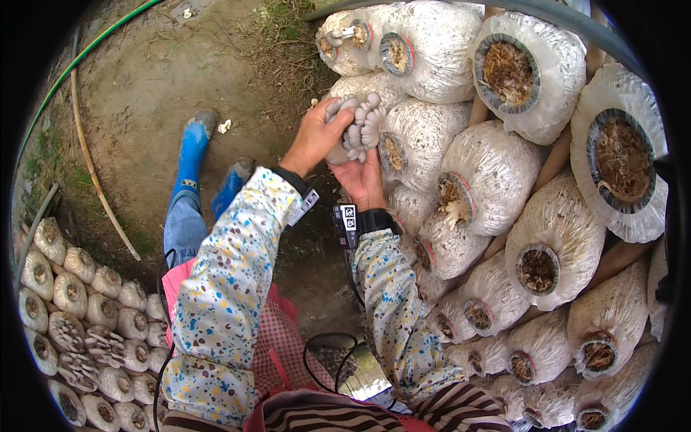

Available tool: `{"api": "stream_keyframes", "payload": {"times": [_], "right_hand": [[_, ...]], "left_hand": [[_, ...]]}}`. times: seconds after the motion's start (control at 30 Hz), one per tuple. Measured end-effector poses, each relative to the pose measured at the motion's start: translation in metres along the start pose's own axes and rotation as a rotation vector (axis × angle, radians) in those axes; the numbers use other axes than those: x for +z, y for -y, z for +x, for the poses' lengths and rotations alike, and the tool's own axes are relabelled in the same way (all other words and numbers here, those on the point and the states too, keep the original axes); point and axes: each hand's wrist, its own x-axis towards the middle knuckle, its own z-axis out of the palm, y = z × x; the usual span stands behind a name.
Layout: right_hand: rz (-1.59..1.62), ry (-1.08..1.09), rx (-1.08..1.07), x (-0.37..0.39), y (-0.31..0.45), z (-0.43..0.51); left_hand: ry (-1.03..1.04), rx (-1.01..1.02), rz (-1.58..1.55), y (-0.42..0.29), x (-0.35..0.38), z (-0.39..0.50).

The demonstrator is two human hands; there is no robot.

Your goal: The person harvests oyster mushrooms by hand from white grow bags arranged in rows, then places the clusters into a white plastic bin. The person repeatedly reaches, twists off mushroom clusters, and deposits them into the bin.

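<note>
A cluster of grey oyster mushrooms (363, 128) is between my two hands, in front of the stacked grow bags. My left hand (316, 134) grips it from the left, with the thumb lying over the caps. From below, my right hand (360, 179) cups its underside, and the fingers are partly hidden by the caps. Just right of the cluster is the ringed mouth of a plastic mushroom grow bag (429, 129). Whether the cluster is still joined to a bag cannot be seen.
Grow bags with open, ringed ends, such as one large bag (494, 173), fill the right side on wooden poles (556, 156). A small mushroom (339, 36) grows at the top. More bags (70, 294) stand lower left. A green hose (89, 46) and a stick (89, 146) lie on the dirt floor (146, 81).
</note>
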Motion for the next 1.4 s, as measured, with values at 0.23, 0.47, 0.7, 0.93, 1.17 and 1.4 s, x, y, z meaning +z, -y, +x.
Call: {"api": "stream_keyframes", "payload": {"times": [0.23, 0.47, 0.7, 0.93, 1.17, 1.4], "right_hand": [[0.202, -0.054, -0.316, 0.016, -0.031, 0.034], [0.274, -0.119, -0.422, 0.021, -0.04, 0.039], [0.055, -0.113, -0.401, 0.017, -0.02, 0.014], [0.108, -0.312, -0.415, 0.07, -0.028, 0.026], [-0.127, -0.145, -0.244, 0.088, -0.078, -0.021], [-0.571, 0.127, 0.117, 0.049, -0.097, -0.121]], "left_hand": [[0.399, -0.376, -0.017, -0.005, -0.031, 0.061], [0.431, -0.359, -0.038, -0.01, -0.033, 0.056], [0.268, -0.304, -0.064, -0.005, -0.022, 0.027], [0.413, -0.303, 0.089, -0.031, -0.035, 0.068], [0.105, -0.449, -0.358, -0.048, -0.117, -0.008], [0.207, -0.639, -0.635, -0.047, -0.174, -0.102]]}}
